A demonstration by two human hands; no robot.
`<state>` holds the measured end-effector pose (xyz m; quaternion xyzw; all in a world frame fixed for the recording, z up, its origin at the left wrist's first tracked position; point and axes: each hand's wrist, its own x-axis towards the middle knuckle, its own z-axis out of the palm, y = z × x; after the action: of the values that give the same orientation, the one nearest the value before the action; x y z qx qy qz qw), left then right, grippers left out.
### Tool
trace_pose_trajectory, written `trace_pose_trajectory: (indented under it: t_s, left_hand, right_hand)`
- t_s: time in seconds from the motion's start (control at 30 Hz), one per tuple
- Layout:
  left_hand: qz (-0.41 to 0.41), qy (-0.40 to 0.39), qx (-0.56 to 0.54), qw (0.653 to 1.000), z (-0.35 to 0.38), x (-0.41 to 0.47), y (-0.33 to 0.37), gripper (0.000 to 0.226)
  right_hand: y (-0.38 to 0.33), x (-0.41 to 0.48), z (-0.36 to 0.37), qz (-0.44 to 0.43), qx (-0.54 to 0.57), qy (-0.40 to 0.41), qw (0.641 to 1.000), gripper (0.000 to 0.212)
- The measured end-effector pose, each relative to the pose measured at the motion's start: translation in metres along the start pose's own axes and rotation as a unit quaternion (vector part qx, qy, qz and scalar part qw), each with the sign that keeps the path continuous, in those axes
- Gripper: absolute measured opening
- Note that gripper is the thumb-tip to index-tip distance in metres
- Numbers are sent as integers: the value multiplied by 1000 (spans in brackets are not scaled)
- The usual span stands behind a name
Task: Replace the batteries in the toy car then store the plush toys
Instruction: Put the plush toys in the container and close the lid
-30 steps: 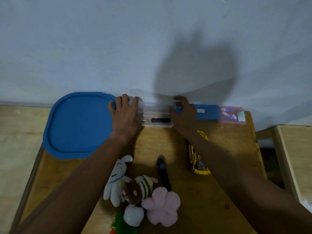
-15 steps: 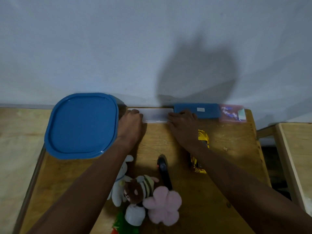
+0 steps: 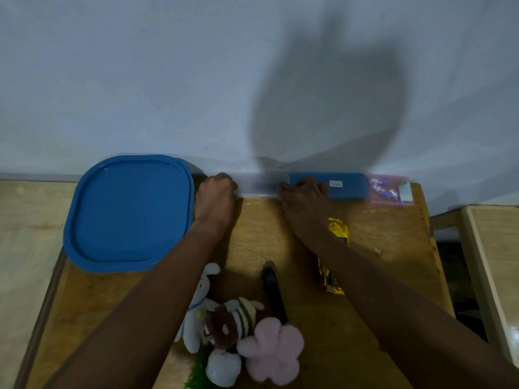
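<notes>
Two hands on clear plastic case (image 3: 259,188), far table (image 3: 393,234) edge: left hand (image 3: 216,197) curled round left end, right hand (image 3: 304,197) grip unclear. Blue case (image 3: 351,189) label (image 3: 336,184) unreadable. Glossy yellow toy car (image 3: 338,231) under right forearm.

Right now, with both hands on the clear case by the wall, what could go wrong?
The right forearm passes over the yellow toy car; pulling back could drag it. The plush toys lie beside the left forearm, which might sweep them aside. The clear case abuts the blue case; shifting it could shove that along.
</notes>
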<state>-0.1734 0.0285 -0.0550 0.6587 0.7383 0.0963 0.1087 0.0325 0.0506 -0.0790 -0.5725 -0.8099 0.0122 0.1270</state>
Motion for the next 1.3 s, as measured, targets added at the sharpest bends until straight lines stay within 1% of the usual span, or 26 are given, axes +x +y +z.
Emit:
trace_pose_trajectory:
  t_s: [0.13,0.23,0.33,0.4,0.47,0.57,0.63,0.67,0.73,0.8,0.9,1.0,1.13,1.23,1.3]
  left_hand:
    - [1,6,0,1000,4,-1,0,9]
    - [-7,10,-3,1000,6,-1,0,10]
    - [-21,2,-17,1000,6,-1,2,5]
    - [-15,-27,-19,999,4,-5,4,5]
    - [4,-49,-21,999,0,-12,8,13]
    - [22,-26,-28,999,-11,-30,14,26]
    - [31,-6,-34,999,-19,-42,16,36]
    - [35,4,-38,999,-23,-48,17,37]
    - [42,27,-38,998,-34,-60,16,33]
    - [42,53,-34,997,-45,-75,14,29]
    - [37,90,-32,995,-63,-104,12,29]
    - [17,115,-29,993,-74,-138,9,28]
    - [-15,121,-31,992,-87,-188,5,25]
    - [-49,130,-32,990,-93,-220,-1,21]
    - [-75,131,-34,988,-93,-236,-9,28]
  right_hand:
    - [-2,0,-1,-11,4,15,1000,9]
    - [1,-2,-1,-29,-14,11,999,16]
    - [0,-4,-3,-34,-43,-25,998,27]
    - [-5,-7,-6,-24,-66,-63,996,32]
    - [-11,-11,-11,-5,-63,-100,993,41]
    - [-21,-25,-26,28,-12,-125,992,50]
    - [-29,-38,-39,42,19,-114,992,49]
    - [-35,-45,-47,53,37,-102,993,46]
    - [-47,-58,-62,76,88,-83,990,44]
    - [-59,-70,-76,89,124,-83,985,49]
    - [-73,-88,-86,98,126,-89,983,42]
    - [-82,-109,-92,93,143,-81,982,39]
    - [-89,-139,-96,83,178,-57,979,39]
    - [-101,-158,-99,85,181,-78,977,43]
    - [-111,-167,-98,79,188,-91,975,42]
